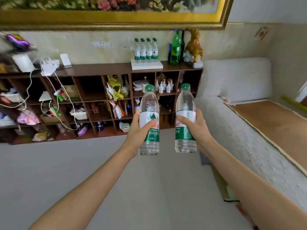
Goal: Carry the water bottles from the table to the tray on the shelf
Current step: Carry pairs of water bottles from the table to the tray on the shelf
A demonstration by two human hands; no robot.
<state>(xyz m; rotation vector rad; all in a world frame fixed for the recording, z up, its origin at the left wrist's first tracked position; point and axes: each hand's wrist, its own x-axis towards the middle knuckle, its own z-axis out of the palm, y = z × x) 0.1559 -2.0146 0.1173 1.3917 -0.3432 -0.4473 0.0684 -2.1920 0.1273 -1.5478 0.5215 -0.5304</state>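
Note:
My left hand (138,130) grips a clear water bottle (149,103) with a green cap and a green-and-white label, held upright. My right hand (196,125) grips a second bottle (185,103) of the same kind, also upright. Both are held out in front of me above the floor, facing the shelf. On top of the brown shelf (99,68) sits a white tray (156,64) with several identical bottles (146,50) standing in a row on it.
Beside the tray stand a green glass bottle (176,47) and a golden figurine (194,47). The shelf's cubbies hold clutter and hanging white cables (54,90). A grey sofa (240,130) runs along the right. A gold-framed picture (116,19) hangs above.

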